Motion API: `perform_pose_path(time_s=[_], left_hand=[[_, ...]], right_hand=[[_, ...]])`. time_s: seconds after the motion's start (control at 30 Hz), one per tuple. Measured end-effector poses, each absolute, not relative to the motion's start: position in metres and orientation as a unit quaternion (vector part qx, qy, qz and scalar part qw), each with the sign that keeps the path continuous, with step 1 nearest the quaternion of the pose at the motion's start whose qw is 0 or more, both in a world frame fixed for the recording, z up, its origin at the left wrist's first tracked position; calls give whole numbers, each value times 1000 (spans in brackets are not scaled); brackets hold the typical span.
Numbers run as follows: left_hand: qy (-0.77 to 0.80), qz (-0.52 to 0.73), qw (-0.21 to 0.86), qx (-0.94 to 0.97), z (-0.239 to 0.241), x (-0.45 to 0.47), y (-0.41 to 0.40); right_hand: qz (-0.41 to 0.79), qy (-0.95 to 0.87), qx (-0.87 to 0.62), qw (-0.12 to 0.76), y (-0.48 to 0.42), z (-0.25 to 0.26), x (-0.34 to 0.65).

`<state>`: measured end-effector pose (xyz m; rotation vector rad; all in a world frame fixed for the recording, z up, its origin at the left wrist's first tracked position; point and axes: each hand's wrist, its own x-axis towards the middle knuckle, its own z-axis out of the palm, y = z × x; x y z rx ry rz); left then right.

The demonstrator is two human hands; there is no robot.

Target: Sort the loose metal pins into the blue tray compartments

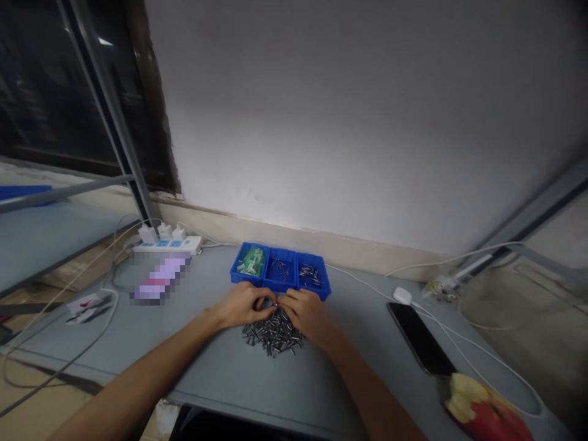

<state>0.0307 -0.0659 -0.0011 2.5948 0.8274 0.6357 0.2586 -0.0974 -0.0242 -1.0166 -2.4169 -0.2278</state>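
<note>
Left hand (241, 306) and right hand (309, 315) sit close together at the far edge of a heap of steel pins (273, 335) on the grey surface (220, 392). Fingers on both are curled inward, tips meeting; whether they hold a pin cannot be confirmed (the contact point is too small to read). Just beyond stands a blue three-compartment tray (280, 275): green parts at left, loose pins in the middle and right. Right of the hands lie a black smartphone (420, 338) and a bitten apple (482, 407). A white power strip (168, 245) sits far left.
</note>
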Motion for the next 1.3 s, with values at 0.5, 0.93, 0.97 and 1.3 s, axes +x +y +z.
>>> perform_pose_path(time_s=[0.5,0.93,0.97,1.3], left_hand=[[293,224,144,919,-2,27,-60],[247,258,157,921,0,34,-66],[248,257,160,920,-1,34,-66],[258,330,214,882,0,34,-68]], right_hand=[[-75,-877,-379,285,-101,-23,254],[-83,-872,-355,326,-104,-25,250],[-80,-873,-353,327,-104,-25,250],[-50,-863,-384,325,-105,-20,252]])
